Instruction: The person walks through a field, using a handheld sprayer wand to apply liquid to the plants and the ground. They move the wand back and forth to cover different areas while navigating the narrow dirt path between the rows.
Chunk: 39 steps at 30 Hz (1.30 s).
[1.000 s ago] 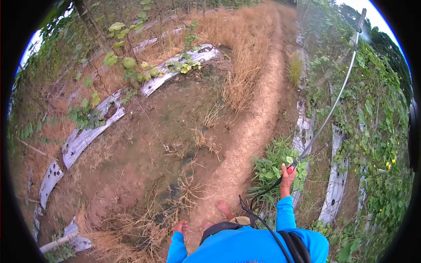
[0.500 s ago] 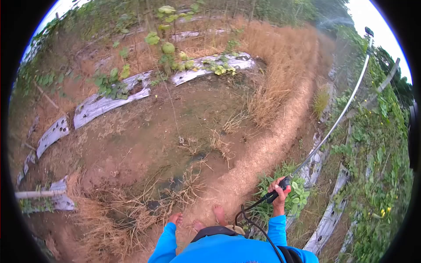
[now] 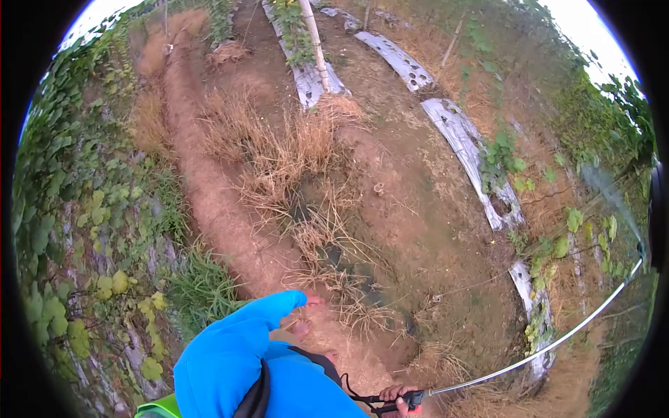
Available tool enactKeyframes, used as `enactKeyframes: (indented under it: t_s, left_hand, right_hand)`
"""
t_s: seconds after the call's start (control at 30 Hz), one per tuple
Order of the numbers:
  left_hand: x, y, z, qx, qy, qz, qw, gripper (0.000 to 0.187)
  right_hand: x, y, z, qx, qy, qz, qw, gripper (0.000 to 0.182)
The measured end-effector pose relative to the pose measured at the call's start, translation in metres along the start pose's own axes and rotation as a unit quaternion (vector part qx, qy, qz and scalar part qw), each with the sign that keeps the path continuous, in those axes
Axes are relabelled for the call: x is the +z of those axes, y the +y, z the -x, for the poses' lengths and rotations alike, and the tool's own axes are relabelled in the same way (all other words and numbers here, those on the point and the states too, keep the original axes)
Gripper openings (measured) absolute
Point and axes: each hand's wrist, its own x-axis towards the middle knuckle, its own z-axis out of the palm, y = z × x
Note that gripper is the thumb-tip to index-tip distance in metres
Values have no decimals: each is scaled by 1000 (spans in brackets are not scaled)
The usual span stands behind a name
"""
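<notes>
Well left of both hands, a bank of leafy vines [image 3: 77,230] climbs over pale plastic mulch, and a trodden dirt path [image 3: 209,188] runs beside it. The left hand [image 3: 311,300] shows only as fingertips past the blue sleeve [image 3: 237,341], swung out loose over the path; it holds nothing, though whether the fingers are spread or curled cannot be told. Ahead of the hands lies dry grass [image 3: 293,153] around a damp patch. The right hand [image 3: 401,398] is wrapped around the grip of a spray lance [image 3: 550,343], which slants up and away to the right so its nozzle [image 3: 642,251] reaches the vines there; a fine mist leaves the tip. A black hose [image 3: 359,401] leads back from the grip towards the shoulder straps, probably to a back-carried tank that is out of view.
</notes>
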Motion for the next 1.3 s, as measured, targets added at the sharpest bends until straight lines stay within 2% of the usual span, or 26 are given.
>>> enactKeyframes:
  t_s: [0.07,0.13,0.27,0.33,0.47,0.5,0.53,0.6,0.63,0.67,0.7,0.73,0.8,0.87,0.9,0.93,1.0,1.03,1.07,1.13,1.17,1.2,1.27,1.3]
  left_hand:
    - [-18,-17,13,15,42,48,998,49]
    - [-32,-36,22,-83,35,-10,996,50]
    - [-27,-49,78,-122,153,52,979,61]
    - [-12,-63,91,-79,222,107,966,60]
    - [38,-70,122,-120,231,159,952,62]
    - [58,-64,132,-119,251,148,949,55]
    - [80,-58,142,-121,269,138,945,48]
    - [120,-58,144,-135,233,133,954,47]
    - [138,-61,142,-138,240,140,951,47]
    - [158,-81,134,36,275,-121,953,45]
    - [177,-95,131,201,282,-371,862,44]
    - [191,-99,133,190,294,-362,864,44]
    - [217,-105,136,118,312,-147,931,44]
    - [229,-114,148,46,320,76,943,44]
    - [230,-119,157,13,323,185,928,44]
    - [228,-112,172,3,343,191,920,44]
    - [217,-102,207,-138,331,212,909,55]
    - [227,-107,217,-100,417,246,869,53]
    - [224,-115,228,-108,435,247,859,53]
    - [220,-109,256,-213,343,321,857,37]
    - [224,-102,267,-211,366,405,811,34]
    - [231,-114,265,-215,379,411,801,34]
    - [243,-152,253,-162,390,297,856,33]
    - [234,-100,283,-222,394,365,814,46]
  right_hand:
    - [18,-10,-35,92,-113,-17,989,30]
    - [30,-18,-66,160,-209,-38,964,29]
    - [44,-28,-108,269,-364,-85,888,28]
    - [49,-35,-120,312,-420,-108,846,28]
    - [32,-50,-121,381,-471,-105,789,27]
    - [17,-55,-122,437,-462,-2,771,45]
    - [9,-51,-125,441,-472,-3,763,45]
    - [14,-50,-126,472,-462,-36,750,30]
    - [13,-47,-123,432,-416,-8,800,31]
    - [15,-46,-126,440,-423,-6,792,31]
    - [20,-47,-131,445,-419,44,791,33]
    - [27,-46,-137,448,-415,95,786,36]
    - [32,-41,-148,441,-437,127,774,38]
    - [26,-31,-160,463,-480,68,742,39]
    - [34,-34,-163,483,-473,85,732,34]
    - [41,-32,-166,496,-481,91,717,33]
    - [60,-20,-175,530,-521,85,664,33]
    - [70,-13,-178,547,-541,83,633,33]
    - [83,-5,-180,562,-563,80,601,33]
    - [111,9,-184,588,-608,71,529,33]
    - [124,17,-184,601,-631,66,486,33]
    - [138,25,-182,610,-653,61,444,33]
    - [170,38,-178,618,-699,51,356,33]
    - [188,43,-175,618,-721,43,312,33]
